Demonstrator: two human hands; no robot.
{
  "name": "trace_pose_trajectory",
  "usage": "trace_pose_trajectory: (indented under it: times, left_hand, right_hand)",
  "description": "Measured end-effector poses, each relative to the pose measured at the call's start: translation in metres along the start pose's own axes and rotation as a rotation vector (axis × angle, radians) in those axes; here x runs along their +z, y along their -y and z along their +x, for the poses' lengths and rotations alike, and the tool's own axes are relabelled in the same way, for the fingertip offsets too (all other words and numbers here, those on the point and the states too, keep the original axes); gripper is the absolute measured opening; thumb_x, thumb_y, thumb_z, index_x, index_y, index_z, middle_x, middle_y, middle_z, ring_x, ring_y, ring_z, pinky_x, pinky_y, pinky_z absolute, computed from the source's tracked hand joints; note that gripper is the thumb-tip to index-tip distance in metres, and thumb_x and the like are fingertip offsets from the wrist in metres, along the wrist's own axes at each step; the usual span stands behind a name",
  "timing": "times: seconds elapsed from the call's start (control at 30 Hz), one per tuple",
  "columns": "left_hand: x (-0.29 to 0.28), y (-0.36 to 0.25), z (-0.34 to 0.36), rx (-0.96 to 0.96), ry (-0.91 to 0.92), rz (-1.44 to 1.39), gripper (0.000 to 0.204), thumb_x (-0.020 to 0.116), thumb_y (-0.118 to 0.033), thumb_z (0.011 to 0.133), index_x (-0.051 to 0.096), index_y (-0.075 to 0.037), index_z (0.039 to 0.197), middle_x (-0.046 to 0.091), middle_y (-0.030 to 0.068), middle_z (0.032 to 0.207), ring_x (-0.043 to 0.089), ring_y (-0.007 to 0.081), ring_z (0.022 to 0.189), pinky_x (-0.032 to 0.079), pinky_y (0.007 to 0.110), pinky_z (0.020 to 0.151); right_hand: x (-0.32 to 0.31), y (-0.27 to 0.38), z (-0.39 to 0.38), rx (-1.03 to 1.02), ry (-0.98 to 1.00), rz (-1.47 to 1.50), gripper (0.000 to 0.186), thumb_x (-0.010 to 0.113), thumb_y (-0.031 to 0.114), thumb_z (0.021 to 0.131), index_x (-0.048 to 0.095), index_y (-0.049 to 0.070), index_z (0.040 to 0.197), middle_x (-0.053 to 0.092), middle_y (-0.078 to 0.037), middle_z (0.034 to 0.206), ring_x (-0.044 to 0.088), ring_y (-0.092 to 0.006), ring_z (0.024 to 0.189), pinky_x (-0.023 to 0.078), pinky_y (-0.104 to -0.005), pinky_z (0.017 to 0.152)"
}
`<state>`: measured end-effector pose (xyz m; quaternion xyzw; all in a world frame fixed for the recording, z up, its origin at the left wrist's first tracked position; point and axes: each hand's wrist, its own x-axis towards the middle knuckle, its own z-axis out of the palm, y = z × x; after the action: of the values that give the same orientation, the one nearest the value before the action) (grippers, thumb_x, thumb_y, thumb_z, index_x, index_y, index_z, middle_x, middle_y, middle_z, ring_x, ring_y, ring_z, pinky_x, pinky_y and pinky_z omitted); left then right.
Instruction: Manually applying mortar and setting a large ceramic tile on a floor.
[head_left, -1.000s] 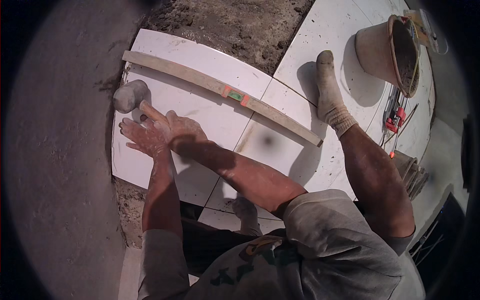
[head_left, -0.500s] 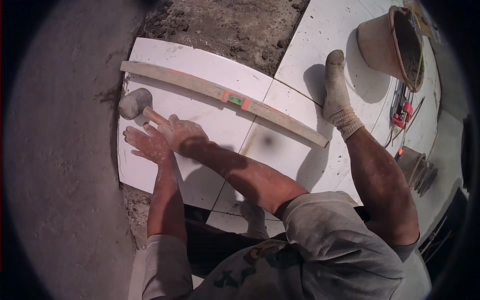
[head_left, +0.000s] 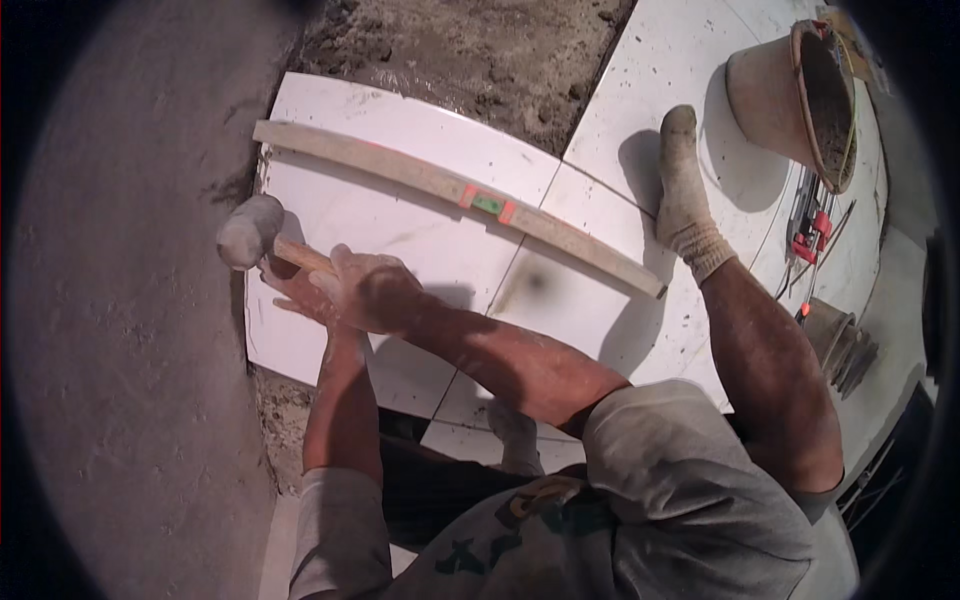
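A rubber mallet [head_left: 250, 232] with a grey head and wooden handle is in my right hand [head_left: 375, 288], its fingers wrapped round the handle. The head is over the left edge of a large white tile [head_left: 410, 230], beside the wall. Beneath the handle and the right wrist, my left hand [head_left: 300, 292] has its fingers stretched out over the tile, partly hidden. A long spirit level [head_left: 390, 170] with a green vial in an orange-red frame lies across this tile and onto the neighbouring one to the right.
Rough wet mortar [head_left: 460, 60] lies beyond the tile, and a grey wall [head_left: 130, 280] rises on the left. At the far right a tipped bucket [head_left: 770, 100] rests near a red-handled tool [head_left: 812, 235]. My socked foot [head_left: 685, 180] stands on the tiles.
The mallet head has lifted and shifted slightly left toward the wall, off where it was over the tile. My left hand stays low beneath it. The whole view has shifted a little.
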<state>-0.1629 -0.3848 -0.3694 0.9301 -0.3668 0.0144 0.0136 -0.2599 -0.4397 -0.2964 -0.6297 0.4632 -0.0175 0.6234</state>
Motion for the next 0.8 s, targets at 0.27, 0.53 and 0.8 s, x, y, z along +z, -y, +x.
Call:
trace_pose_trajectory:
  times: [0.27,0.53,0.8]
  left_hand:
    - [0.013,0.014,0.004,0.068,-0.017,0.008,0.048,0.053,-0.025,0.092,0.04,-0.006,0.134,0.04,0.015,0.138,0.041,0.0331,0.13,0.027,0.055,0.111]
    - [0.037,0.027,0.006,0.02,0.045,0.076,0.065,0.043,-0.045,0.097,0.025,-0.008,0.147,0.032,0.0144,0.149,0.025,0.0324,0.142,0.019,0.056,0.114]
    - [0.04,0.041,-0.001,0.194,-0.084,0.148,0.07,0.056,-0.04,0.091,0.029,-0.004,0.145,0.038,0.016,0.141,0.036,0.0325,0.135,0.028,0.052,0.111]
  right_hand:
    - [0.018,-0.011,-0.017,-0.071,-0.045,0.003,0.051,0.043,0.046,0.098,0.051,-0.004,0.103,0.064,-0.026,0.086,0.066,-0.04,0.08,0.051,-0.0483,0.073]
    - [-0.003,0.006,-0.008,-0.091,-0.004,-0.012,0.05,0.043,0.045,0.098,0.052,-0.005,0.1,0.064,-0.026,0.084,0.066,-0.0399,0.078,0.052,-0.0483,0.071]
    - [0.011,0.001,-0.009,-0.044,-0.041,-0.008,0.05,0.043,0.043,0.099,0.052,-0.006,0.096,0.064,-0.026,0.081,0.066,-0.0399,0.076,0.052,-0.0484,0.069]
